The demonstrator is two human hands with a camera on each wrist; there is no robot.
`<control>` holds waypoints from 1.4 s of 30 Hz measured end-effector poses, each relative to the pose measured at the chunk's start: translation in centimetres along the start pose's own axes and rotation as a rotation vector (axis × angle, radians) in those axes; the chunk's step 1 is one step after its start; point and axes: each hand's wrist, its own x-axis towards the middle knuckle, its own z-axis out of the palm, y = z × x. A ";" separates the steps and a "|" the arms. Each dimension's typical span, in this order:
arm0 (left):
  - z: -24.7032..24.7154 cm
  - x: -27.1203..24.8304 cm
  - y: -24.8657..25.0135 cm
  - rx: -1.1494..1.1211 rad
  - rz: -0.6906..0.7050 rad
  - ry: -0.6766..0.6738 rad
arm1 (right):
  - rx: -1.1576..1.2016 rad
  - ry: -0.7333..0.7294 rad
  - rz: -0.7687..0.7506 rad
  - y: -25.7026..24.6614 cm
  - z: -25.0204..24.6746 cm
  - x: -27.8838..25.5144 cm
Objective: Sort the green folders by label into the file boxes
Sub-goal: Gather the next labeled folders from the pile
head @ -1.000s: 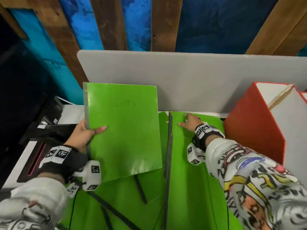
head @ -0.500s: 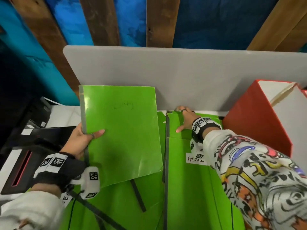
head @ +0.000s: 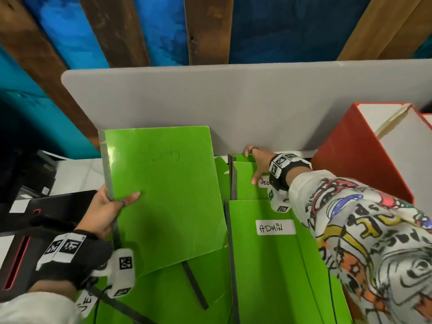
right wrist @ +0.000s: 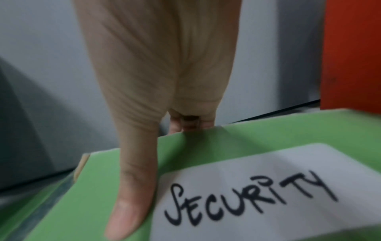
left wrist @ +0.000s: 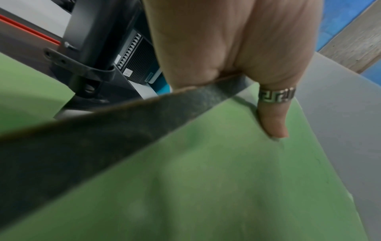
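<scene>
My left hand (head: 117, 202) grips a green folder (head: 168, 195) by its grey spine and holds it upright at the left, faint handwriting showing on its face. In the left wrist view the left hand (left wrist: 247, 78) lays its ringed thumb on the green folder (left wrist: 226, 179). My right hand (head: 253, 166) pinches the far edge of a green folder labelled SECURITY (head: 243, 185) at the back of the right pile. The right wrist view shows the right hand (right wrist: 140, 163) with its thumb on the SECURITY folder (right wrist: 92, 187) and fingers behind. A folder labelled ADMIN (head: 268, 265) lies in front.
A red file box (head: 355, 155) with white inner walls stands at the right. A grey partition (head: 233, 101) closes off the back. More green folders (head: 163, 295) lie overlapped below the held one. A black device (head: 35, 218) sits at the left.
My right hand has gone from lying flat on the right pile to pinching the far edge of the SECURITY folder, and the ADMIN and SECURITY labels have come into view. The left hand's folder has barely shifted.
</scene>
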 end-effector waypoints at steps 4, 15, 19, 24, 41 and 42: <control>-0.2 0.4 0.1 -0.015 -0.006 -0.026 | 0.144 -0.053 -0.032 0.2 -2.0 -0.8; 0.8 -0.7 3.6 -0.053 0.068 -0.087 | 0.542 0.471 -0.337 -4.1 -13.6 -12.1; 1.3 -1.6 6.6 -0.056 0.184 -0.112 | 0.541 0.605 -0.508 -7.2 -16.8 -16.4; 2.3 -2.7 9.8 -0.063 0.336 -0.121 | 0.543 0.701 -0.670 -11.8 -17.9 -19.9; 6.4 -9.8 11.2 0.077 0.577 -0.312 | 0.380 0.909 -0.654 -16.9 -12.7 -23.9; 6.3 -9.9 11.0 0.040 0.562 -0.301 | 0.338 0.998 -0.591 -15.3 -12.1 -23.9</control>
